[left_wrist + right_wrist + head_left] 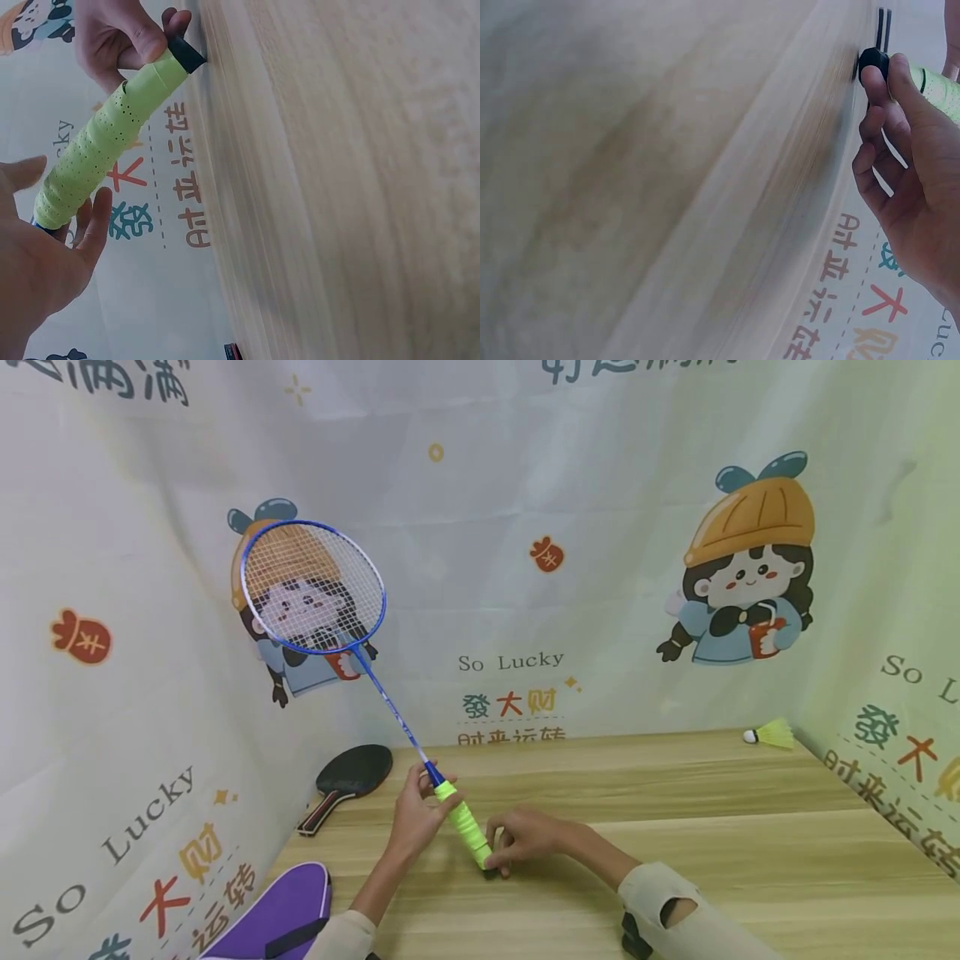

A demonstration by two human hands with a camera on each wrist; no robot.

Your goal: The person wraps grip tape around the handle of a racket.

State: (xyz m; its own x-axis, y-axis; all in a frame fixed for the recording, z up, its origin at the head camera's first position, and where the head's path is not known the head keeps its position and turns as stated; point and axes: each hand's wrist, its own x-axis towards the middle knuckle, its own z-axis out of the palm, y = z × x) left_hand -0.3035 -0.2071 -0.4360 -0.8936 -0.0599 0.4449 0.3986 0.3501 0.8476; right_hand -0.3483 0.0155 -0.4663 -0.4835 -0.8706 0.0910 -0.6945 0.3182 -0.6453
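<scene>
A blue and white badminton racket point(393, 707) is held tilted above the wooden table, its strung head up and to the left. Neon yellow-green perforated overgrip point(105, 142) wraps its handle. My left hand point(417, 817) holds the upper handle, near the blue cone, thumb on one side and fingers on the other. At the lower end my right hand point(528, 833) pinches the handle beside the black butt cap point(871, 66) between thumb and forefinger. In the right wrist view its other fingers are loosely bent. The cap is close to the tabletop; whether it touches, I cannot tell.
On the table's left lies a black table tennis paddle point(354, 771). A purple case point(277, 906) with a black strap sits at the near left. A yellow shuttlecock point(772, 735) lies at the far right corner. Printed cloth point(465, 610) hangs around the table.
</scene>
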